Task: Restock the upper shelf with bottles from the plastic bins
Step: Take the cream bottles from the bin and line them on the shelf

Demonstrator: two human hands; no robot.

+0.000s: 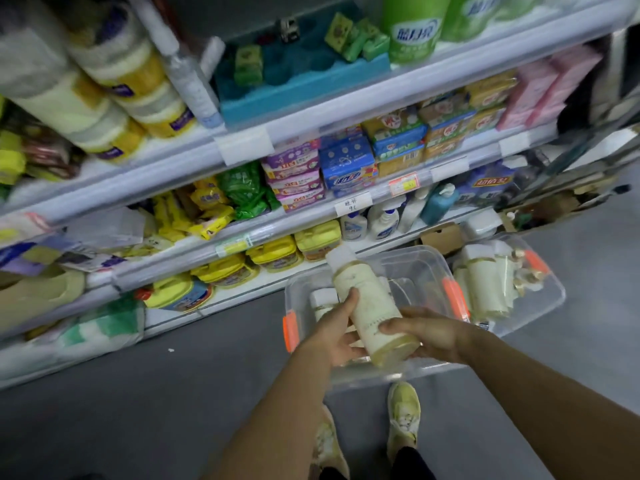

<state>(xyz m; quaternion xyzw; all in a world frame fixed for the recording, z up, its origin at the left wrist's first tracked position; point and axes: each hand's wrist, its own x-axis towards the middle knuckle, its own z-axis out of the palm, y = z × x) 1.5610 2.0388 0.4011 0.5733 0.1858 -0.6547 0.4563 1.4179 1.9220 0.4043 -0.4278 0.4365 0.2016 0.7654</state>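
Observation:
A cream-coloured bottle with a white cap is held above the nearer clear plastic bin, cap pointing away from me. My left hand grips its left side and my right hand grips its lower right end. Another white-capped bottle lies inside that bin under my hands. A second clear bin to the right holds several more cream bottles. The upper shelf runs across the top, carrying a blue foam tray and green bottles.
Shelves below hold stacked soap packs, yellow packets, yellow-lidded tubs and pump bottles. Paper rolls fill the upper left. Both bins have orange latches. The floor is grey; my yellow shoes stand below the bin.

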